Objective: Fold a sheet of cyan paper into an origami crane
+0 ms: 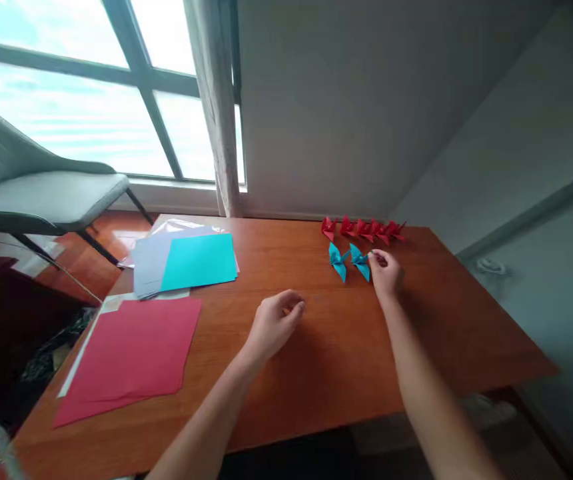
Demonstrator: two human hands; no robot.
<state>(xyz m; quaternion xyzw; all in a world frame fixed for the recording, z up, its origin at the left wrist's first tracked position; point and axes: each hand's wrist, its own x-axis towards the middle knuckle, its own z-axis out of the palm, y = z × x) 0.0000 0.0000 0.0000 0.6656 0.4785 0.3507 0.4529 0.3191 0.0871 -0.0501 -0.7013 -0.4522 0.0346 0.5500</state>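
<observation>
My right hand [387, 272] is at the right end of a blue paper crane [360, 262], thumb and forefinger pinched on its tip. Just left of that crane stands another blue paper crane [337, 262]. Behind them, several red paper cranes [365, 229] line up along the far edge of the table. My left hand [277, 321] hovers over the middle of the table with its fingers curled together, and nothing shows in them.
Red paper sheets [136, 347] lie at the table's left. Blue sheets [200, 261] overlap pale grey sheets [149, 263] farther back. The wooden table [276, 247] meets the wall behind. A chair [51, 193] stands by the window at far left.
</observation>
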